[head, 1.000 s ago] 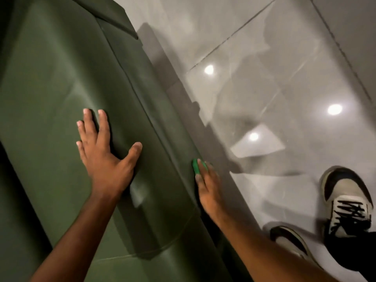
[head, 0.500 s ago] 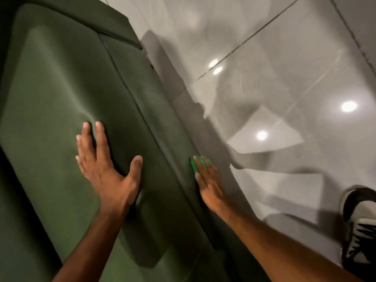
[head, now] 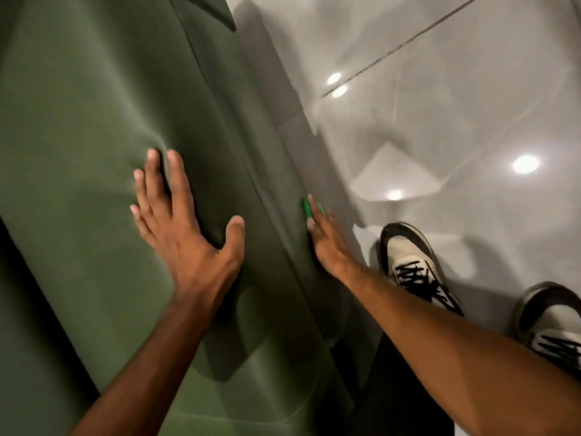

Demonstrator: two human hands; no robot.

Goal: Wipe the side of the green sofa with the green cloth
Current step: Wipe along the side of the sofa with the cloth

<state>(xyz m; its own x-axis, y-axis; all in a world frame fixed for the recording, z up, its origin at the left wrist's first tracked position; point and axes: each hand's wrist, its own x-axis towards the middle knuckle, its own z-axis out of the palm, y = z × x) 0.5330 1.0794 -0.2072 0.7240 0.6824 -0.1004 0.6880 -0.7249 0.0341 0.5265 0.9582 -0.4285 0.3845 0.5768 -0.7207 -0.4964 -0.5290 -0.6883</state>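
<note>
So the green sofa [head: 94, 152] fills the whole left half of the head view, seen from above, with its outer side dropping away along the right edge of the upholstery toward the floor. The left hand [head: 185, 234] lies flat, palm down, on the sofa's broad top surface, fingers [head: 157, 180] stretched out and slightly apart, thumb splayed off to the right, and the fabric dimples a bit around the fingertips where it presses in. The right hand [head: 327, 243] is over the sofa's right edge, flat against the side panel, fingers straight and held together, pressing the green cloth [head: 306, 207] onto that side. Only a thin bright-green sliver of the cloth shows, poking out past the fingertips and right up against the upholstery; the rest is hidden under the palm, so I can't tell how it's folded or how much of it there is. Both forearms come in from the bottom of the frame. To the right is a glossy grey tile floor [head: 440, 89] with round light reflections on it, and two white and black sneakers [head: 412, 262] stand on it close to the sofa's side, one just beside the right wrist, the other cut off at the right edge of the frame.
</note>
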